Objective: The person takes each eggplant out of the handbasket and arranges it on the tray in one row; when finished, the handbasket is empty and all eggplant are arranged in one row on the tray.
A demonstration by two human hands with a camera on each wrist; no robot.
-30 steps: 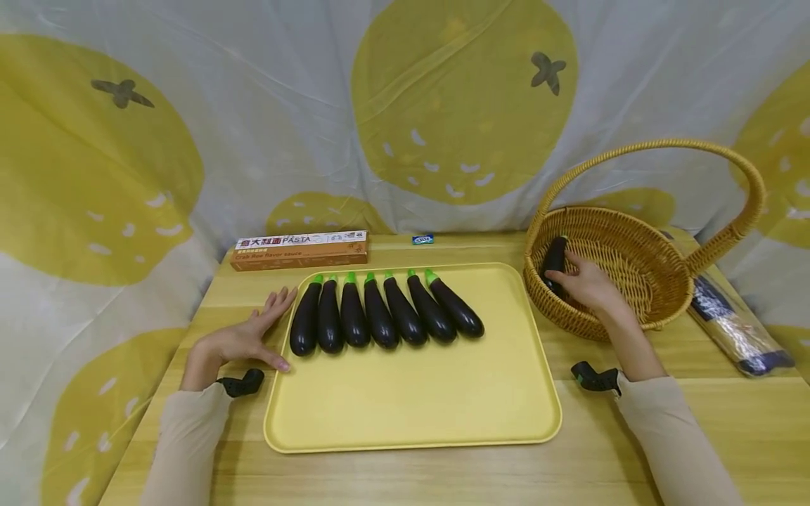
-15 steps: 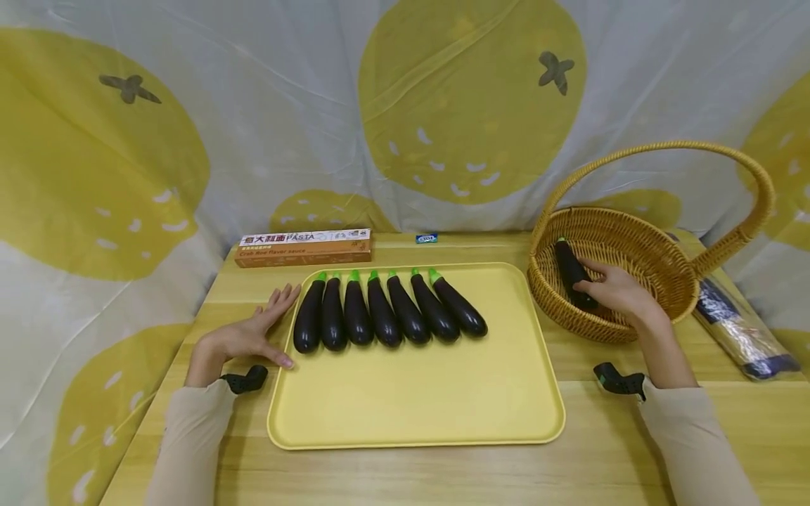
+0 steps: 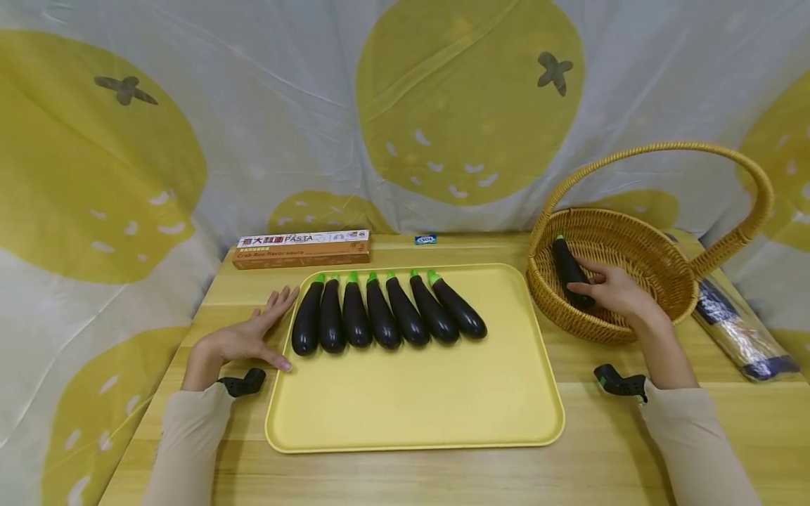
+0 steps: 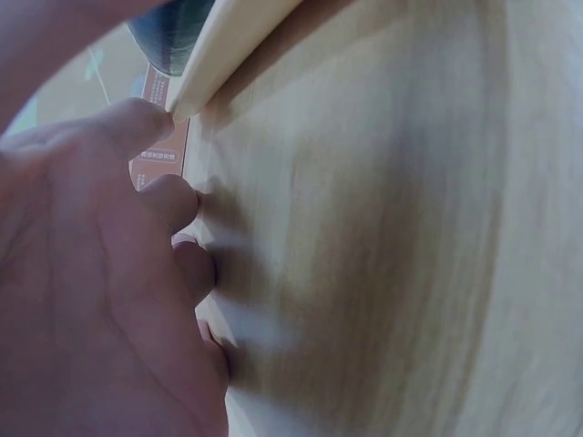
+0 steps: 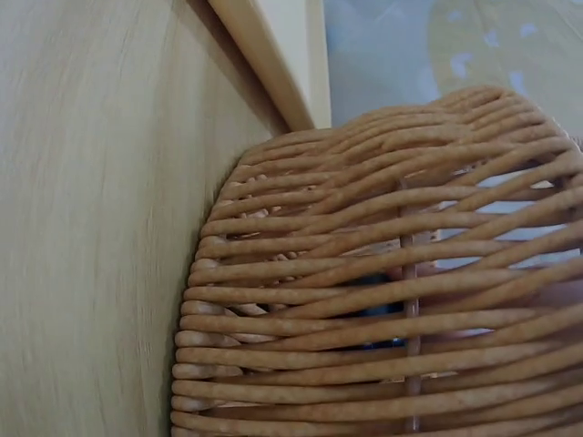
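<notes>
Inside the wicker basket (image 3: 639, 239), toward its left side, lies a dark eggplant (image 3: 569, 270) with a green tip. My right hand (image 3: 616, 289) reaches over the rim and holds its lower end between thumb and fingers. Through the weave in the right wrist view, the basket wall (image 5: 364, 273) hides most of that hand. On the yellow tray (image 3: 411, 407), several eggplants (image 3: 382, 316) lie side by side, green tips toward the back. My left hand (image 3: 243, 341) rests at the tray's left edge, fingers spread and thumb on the rim. Its fingertips touch the tabletop (image 4: 364, 228) in the left wrist view.
A pasta box (image 3: 300, 249) lies behind the tray at the left. Near the curtain is a small blue packet (image 3: 425, 239). A clear bag with dark ends (image 3: 740, 330) lies right of the basket, whose tall handle (image 3: 658, 146) arches over it.
Within the basket, my right hand has shifted the eggplant slightly right, away from the left wall, then stayed nearly still over the last half second. The left hand has kept its place.
</notes>
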